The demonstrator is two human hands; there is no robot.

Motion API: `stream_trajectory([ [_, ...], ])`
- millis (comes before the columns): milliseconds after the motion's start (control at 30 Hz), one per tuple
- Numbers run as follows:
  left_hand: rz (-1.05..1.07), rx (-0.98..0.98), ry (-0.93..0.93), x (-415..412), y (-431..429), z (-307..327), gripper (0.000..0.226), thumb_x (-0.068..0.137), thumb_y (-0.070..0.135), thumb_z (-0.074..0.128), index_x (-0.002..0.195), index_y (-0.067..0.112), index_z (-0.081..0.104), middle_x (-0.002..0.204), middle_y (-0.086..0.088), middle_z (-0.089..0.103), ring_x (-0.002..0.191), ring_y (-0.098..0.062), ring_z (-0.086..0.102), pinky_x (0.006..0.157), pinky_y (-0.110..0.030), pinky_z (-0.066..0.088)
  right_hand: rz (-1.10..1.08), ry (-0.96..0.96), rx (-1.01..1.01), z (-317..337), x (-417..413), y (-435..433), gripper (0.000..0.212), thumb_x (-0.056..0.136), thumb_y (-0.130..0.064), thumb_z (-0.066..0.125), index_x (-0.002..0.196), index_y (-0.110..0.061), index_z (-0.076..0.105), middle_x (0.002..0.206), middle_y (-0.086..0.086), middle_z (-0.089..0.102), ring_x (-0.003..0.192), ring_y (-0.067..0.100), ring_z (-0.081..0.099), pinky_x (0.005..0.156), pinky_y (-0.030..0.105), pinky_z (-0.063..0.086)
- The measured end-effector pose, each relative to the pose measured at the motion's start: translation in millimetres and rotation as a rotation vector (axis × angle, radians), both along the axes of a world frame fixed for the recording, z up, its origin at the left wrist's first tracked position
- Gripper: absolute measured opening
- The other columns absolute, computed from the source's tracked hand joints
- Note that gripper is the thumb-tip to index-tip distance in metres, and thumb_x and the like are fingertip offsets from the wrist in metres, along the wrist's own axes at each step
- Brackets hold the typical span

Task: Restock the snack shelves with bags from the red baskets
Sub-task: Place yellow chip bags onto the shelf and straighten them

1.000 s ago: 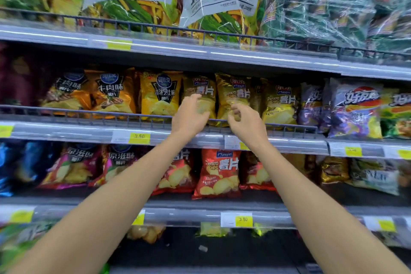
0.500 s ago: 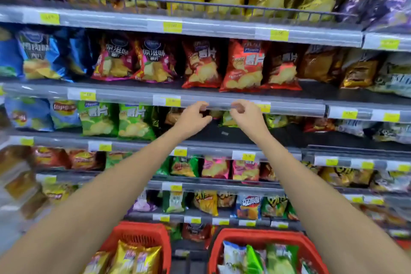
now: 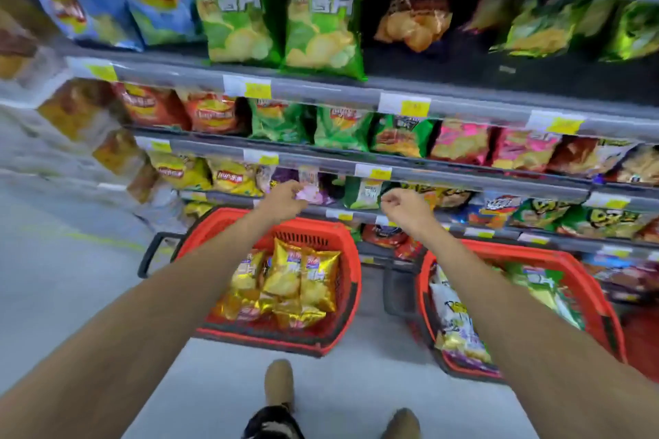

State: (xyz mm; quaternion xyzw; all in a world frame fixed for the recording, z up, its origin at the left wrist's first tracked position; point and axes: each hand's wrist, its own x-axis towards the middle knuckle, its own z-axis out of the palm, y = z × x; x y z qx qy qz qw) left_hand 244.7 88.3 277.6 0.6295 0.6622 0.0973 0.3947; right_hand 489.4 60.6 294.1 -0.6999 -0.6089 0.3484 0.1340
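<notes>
Two red baskets stand on the floor before the snack shelves. The left basket holds several gold chip bags. The right basket holds white, purple and green bags. Both my arms reach out over the baskets. My left hand hangs above the left basket's far rim with loosely curled fingers and holds nothing. My right hand is curled into a loose fist over the gap between the baskets, also with nothing in it.
Shelves full of chip bags fill the view ahead, with yellow price tags along their edges. A black handle sticks out left of the left basket. Grey floor lies to the left. My shoes show at the bottom.
My view has dropped from the upper shelves down to the lower shelves and the baskets. Both hands left the shelf rail and came down with it, holding nothing.
</notes>
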Motion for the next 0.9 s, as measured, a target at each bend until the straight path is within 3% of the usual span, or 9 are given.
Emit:
stream_trajectory([
  [67, 0.105, -0.057, 0.020, -45.6, 0.5, -40.8, 0.039, 0.091, 0.006, 0.054, 0.129, -0.003, 0.050, 0.126, -0.024, 0.056, 0.112, -0.034, 0.056, 0.087, -0.032, 0.042, -0.009, -0.003, -0.084, -44.9, -36.6, 1.9, 0.027, 0.090, -0.006, 0.048, 0.065, -0.012, 0.054, 0.064, 0.005, 0.047, 0.069, 0.021, 0.044, 0.070, 0.034, 0.037],
  [167, 0.167, -0.211, 0.077, -100.7, -5.8, -99.6, 0.031, 0.094, 0.002, 0.050, 0.121, -0.013, 0.051, 0.122, -0.033, 0.056, 0.111, -0.041, 0.054, 0.088, -0.036, 0.038, 0.014, -0.015, -0.188, -104.5, -87.5, -2.8, 0.021, 0.088, -0.019, 0.048, 0.073, -0.016, 0.063, 0.076, 0.008, 0.063, 0.084, 0.026, 0.059, 0.073, 0.033, 0.041],
  [367, 0.163, -0.414, 0.091, -167.4, -39.8, -224.9, 0.065, 0.088, 0.017, 0.062, 0.146, 0.012, 0.033, 0.138, -0.015, 0.048, 0.108, -0.027, 0.058, 0.081, -0.022, 0.050, 0.047, -0.009, -0.440, -224.6, -150.4, -27.9, 0.019, 0.089, -0.012, 0.053, 0.106, -0.014, 0.062, 0.110, 0.016, 0.067, 0.105, 0.029, 0.061, 0.080, 0.030, 0.042],
  [433, 0.155, -0.470, 0.099, -183.1, -51.4, -279.6, 0.074, 0.076, 0.027, 0.068, 0.142, 0.017, 0.036, 0.134, -0.016, 0.048, 0.115, -0.033, 0.054, 0.092, -0.039, 0.051, 0.076, -0.031, -0.509, -263.0, -160.6, -34.6, 0.031, 0.089, -0.015, 0.054, 0.120, -0.011, 0.058, 0.112, 0.013, 0.067, 0.104, 0.029, 0.062, 0.081, 0.032, 0.046],
  [500, 0.105, -0.461, 0.155, -189.9, -62.6, -319.4, 0.075, 0.076, 0.029, 0.070, 0.142, 0.015, 0.036, 0.143, -0.016, 0.039, 0.130, -0.037, 0.040, 0.107, -0.047, 0.037, 0.087, -0.040, -0.560, -299.9, -169.0, -42.5, 0.045, 0.091, -0.015, 0.055, 0.134, -0.010, 0.049, 0.119, 0.010, 0.064, 0.105, 0.026, 0.062, 0.084, 0.032, 0.048],
  [633, 0.055, -0.435, 0.227, -191.8, -69.9, -374.1, 0.100, 0.079, 0.024, 0.073, 0.153, 0.014, 0.007, 0.156, -0.014, 0.014, 0.143, -0.037, 0.014, 0.115, -0.046, 0.017, 0.107, -0.045, -0.563, -371.1, -179.3, -56.9, 0.057, 0.087, -0.015, 0.061, 0.140, -0.011, 0.040, 0.136, 0.010, 0.053, 0.118, 0.025, 0.054, 0.091, 0.030, 0.045],
  [733, 0.061, -0.422, 0.246, -200.1, -71.6, -424.0, 0.116, 0.072, 0.023, 0.078, 0.153, 0.016, -0.005, 0.158, -0.014, 0.011, 0.143, -0.037, 0.014, 0.116, -0.050, 0.018, 0.167, -0.058, -0.522, -419.5, -187.9, -62.7, 0.069, 0.084, -0.018, 0.067, 0.145, -0.015, 0.033, 0.146, 0.008, 0.039, 0.132, 0.026, 0.037, 0.101, 0.030, 0.034],
  [833, 0.022, -0.415, 0.240, -211.9, -75.1, -464.1, 0.126, 0.068, 0.024, 0.084, 0.152, 0.017, -0.010, 0.156, -0.015, 0.017, 0.142, -0.038, 0.017, 0.114, -0.054, 0.020, 0.323, -0.155, -0.542, -463.1, -199.3, -61.9, 0.090, 0.083, -0.032, 0.070, 0.152, -0.020, 0.012, 0.158, 0.006, 0.016, 0.145, 0.026, 0.011, 0.117, 0.042, 0.015],
  [900, -0.047, -0.400, 0.211, -219.9, -79.8, -485.7, 0.123, 0.069, 0.024, 0.084, 0.152, 0.017, -0.007, 0.155, -0.015, 0.018, 0.142, -0.038, 0.018, 0.113, -0.057, 0.021, 0.399, -0.232, -0.562, -488.8, -206.1, -62.0, 0.101, 0.081, -0.039, 0.072, 0.153, -0.022, 0.003, 0.159, 0.006, 0.011, 0.146, 0.028, 0.008, 0.117, 0.049, 0.008],
])
